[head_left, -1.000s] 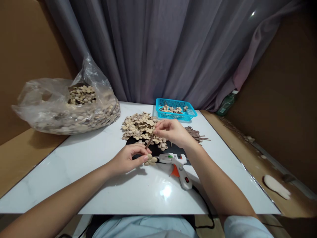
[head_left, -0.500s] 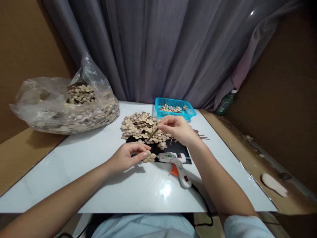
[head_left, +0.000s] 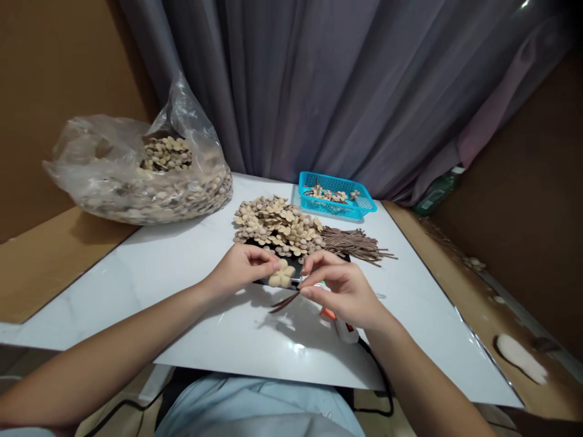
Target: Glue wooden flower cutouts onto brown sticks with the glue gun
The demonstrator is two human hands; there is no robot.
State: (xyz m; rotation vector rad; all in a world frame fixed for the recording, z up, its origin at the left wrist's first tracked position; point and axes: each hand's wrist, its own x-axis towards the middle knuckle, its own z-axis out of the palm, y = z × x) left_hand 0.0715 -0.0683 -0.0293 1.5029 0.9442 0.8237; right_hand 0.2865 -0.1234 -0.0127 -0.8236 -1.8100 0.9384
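Grey curtains [head_left: 291, 91] hang behind the white table [head_left: 182, 267], between brown side panels [head_left: 59, 109].

Brown strips [head_left: 285, 301] now nearside of flower [head_left: 281, 275]

Pale blue cloth and bare forearms

The person wears a loose, pale blue garment [head_left: 259, 403], visible below the near edge of the white table [head_left: 218, 346]; its cloth is plain and soft-looking, with broad folds and shallow creases, and a small whitish fleck shows toward its right side; a scrap of similar pale blue, apparently a sleeve [head_left: 27, 432], shows beneath the left forearm; both forearms are bare; the left hand [head_left: 239, 267] and right hand [head_left: 344, 288] are ungloved, with slim fingers and short thumbnails; dark material flanks the garment, too shadowed to identify as clothing.
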